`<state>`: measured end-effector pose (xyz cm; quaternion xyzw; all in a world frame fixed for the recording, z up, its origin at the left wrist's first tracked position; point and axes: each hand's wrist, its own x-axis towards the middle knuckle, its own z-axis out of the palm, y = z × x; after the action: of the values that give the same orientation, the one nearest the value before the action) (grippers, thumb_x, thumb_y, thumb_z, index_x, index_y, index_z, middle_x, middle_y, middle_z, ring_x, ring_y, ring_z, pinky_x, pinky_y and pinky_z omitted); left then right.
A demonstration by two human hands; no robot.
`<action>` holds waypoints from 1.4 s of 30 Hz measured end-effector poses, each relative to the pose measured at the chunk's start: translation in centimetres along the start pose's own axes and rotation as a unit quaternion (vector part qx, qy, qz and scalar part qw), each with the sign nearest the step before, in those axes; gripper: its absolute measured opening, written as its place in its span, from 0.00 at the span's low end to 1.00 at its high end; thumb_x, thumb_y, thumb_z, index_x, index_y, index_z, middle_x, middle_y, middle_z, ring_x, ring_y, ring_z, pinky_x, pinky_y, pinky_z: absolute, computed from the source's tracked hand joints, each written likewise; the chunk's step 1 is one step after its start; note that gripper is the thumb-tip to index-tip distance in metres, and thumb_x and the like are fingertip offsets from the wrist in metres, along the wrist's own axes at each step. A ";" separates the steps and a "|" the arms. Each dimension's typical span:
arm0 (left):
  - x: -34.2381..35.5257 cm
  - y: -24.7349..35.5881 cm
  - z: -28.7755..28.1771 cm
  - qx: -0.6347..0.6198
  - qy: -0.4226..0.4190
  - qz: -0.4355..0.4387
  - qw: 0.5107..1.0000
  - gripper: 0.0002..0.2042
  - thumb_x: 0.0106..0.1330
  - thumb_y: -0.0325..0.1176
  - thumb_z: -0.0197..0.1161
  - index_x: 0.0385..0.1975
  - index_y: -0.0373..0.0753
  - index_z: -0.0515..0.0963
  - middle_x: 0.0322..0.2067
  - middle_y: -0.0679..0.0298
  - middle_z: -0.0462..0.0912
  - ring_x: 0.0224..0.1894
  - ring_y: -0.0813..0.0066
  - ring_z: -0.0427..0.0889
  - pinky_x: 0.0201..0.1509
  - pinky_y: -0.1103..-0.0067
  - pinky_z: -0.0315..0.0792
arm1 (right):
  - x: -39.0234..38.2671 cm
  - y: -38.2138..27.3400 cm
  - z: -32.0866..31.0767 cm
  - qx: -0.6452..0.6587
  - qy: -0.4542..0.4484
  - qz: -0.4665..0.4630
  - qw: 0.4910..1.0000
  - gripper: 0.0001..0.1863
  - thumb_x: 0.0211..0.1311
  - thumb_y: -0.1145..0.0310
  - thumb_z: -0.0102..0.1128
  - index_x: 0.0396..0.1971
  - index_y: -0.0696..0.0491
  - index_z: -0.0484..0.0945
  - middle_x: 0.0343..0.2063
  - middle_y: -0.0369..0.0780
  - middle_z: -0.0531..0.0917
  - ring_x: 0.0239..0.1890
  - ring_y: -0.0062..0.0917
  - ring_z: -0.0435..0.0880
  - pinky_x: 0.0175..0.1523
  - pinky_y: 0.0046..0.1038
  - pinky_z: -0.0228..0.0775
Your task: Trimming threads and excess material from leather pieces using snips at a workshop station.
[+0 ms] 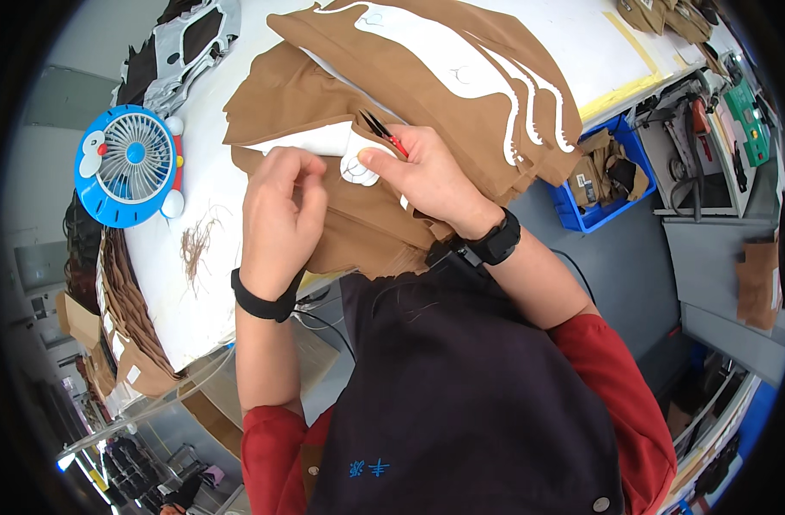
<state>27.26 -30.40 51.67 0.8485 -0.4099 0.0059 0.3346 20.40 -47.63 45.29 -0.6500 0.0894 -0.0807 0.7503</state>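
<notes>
Brown fabric pieces [349, 236] with white backing lie at the near edge of the white table. My right hand [440, 176] is closed on red-handled thread snips [398, 144], whose dark blades point away to the upper left. Its thumb also presses on a white, rounded patch [355, 169] on the fabric. To the left, my left hand [281, 215] is curled over the fabric beside a white strip [302, 140]. Its fingertips are drawn together, and what they pinch, if anything, is hidden.
More brown fabric with white curved shapes [444, 56] spreads beyond my hands. A blue fan [135, 167] and loose brown threads [199, 249] are at left. Stacked brown pieces [130, 300] hang over the left edge. A blue bin [588, 225] with fabric stands at right.
</notes>
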 end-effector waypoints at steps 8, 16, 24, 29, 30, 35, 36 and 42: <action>0.4 0.7 0.7 0.017 -0.015 -0.021 1.000 0.04 0.62 0.24 0.62 0.33 0.30 0.79 0.28 0.58 0.81 0.28 0.71 0.79 0.35 0.78 0.73 | -0.1 -0.2 0.0 0.002 0.000 0.014 1.000 0.11 0.67 0.64 0.62 0.30 0.57 0.78 0.19 0.25 0.72 0.22 0.07 0.64 0.24 0.18 0.56; 0.4 1.0 1.1 0.076 -0.008 -0.004 0.997 0.02 0.60 0.23 0.64 0.30 0.31 0.79 0.26 0.57 0.81 0.27 0.67 0.79 0.34 0.76 0.74 | 0.0 -0.2 -0.1 -0.015 0.003 -0.010 1.000 0.12 0.66 0.66 0.60 0.31 0.60 0.77 0.17 0.32 0.75 0.17 0.11 0.69 0.20 0.22 0.61; 0.6 1.4 1.4 0.138 0.020 0.033 0.990 0.03 0.53 0.23 0.63 0.23 0.35 0.75 0.23 0.60 0.79 0.29 0.60 0.78 0.34 0.69 0.73 | 0.0 -0.1 -0.1 -0.007 -0.001 0.003 1.000 0.12 0.66 0.66 0.60 0.30 0.60 0.77 0.16 0.32 0.75 0.17 0.11 0.70 0.19 0.22 0.61; 0.2 0.9 1.0 0.035 0.011 -0.029 0.999 0.03 0.52 0.23 0.62 0.25 0.35 0.75 0.24 0.60 0.78 0.29 0.63 0.77 0.35 0.71 0.73 | 0.1 0.1 0.0 0.000 -0.001 -0.010 1.000 0.12 0.66 0.66 0.60 0.30 0.60 0.77 0.16 0.32 0.75 0.17 0.11 0.70 0.19 0.22 0.61; 0.2 0.8 0.9 0.035 0.005 -0.015 0.999 0.03 0.53 0.23 0.62 0.26 0.35 0.75 0.24 0.60 0.78 0.29 0.64 0.77 0.35 0.72 0.73 | 0.1 0.1 0.0 -0.004 -0.001 -0.011 1.000 0.12 0.66 0.66 0.60 0.30 0.60 0.77 0.16 0.32 0.75 0.17 0.11 0.70 0.19 0.22 0.61; 0.4 1.2 1.0 0.025 -0.009 -0.022 0.999 0.04 0.54 0.24 0.63 0.27 0.35 0.75 0.25 0.60 0.78 0.29 0.64 0.77 0.35 0.72 0.72 | 0.1 0.3 -0.1 -0.006 -0.001 -0.016 1.000 0.12 0.66 0.66 0.60 0.30 0.60 0.77 0.16 0.32 0.76 0.16 0.11 0.70 0.19 0.22 0.61; 0.5 1.3 1.0 0.023 -0.008 -0.025 0.999 0.05 0.55 0.25 0.64 0.26 0.35 0.74 0.25 0.59 0.78 0.29 0.64 0.77 0.34 0.71 0.72 | 0.1 0.4 -0.1 0.000 -0.002 -0.016 1.000 0.12 0.66 0.66 0.60 0.30 0.60 0.77 0.16 0.32 0.75 0.16 0.11 0.70 0.19 0.22 0.61; 0.5 0.8 1.6 0.034 0.008 -0.038 0.999 0.06 0.54 0.25 0.63 0.23 0.35 0.72 0.22 0.58 0.77 0.27 0.63 0.77 0.32 0.70 0.71 | 0.1 0.3 0.1 -0.004 0.000 -0.014 1.000 0.12 0.66 0.66 0.60 0.30 0.60 0.77 0.16 0.32 0.75 0.15 0.11 0.70 0.18 0.22 0.61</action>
<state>26.56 -32.00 51.05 0.8743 -0.3738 0.0139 0.3093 20.52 -47.56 44.98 -0.6542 0.0806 -0.0904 0.7465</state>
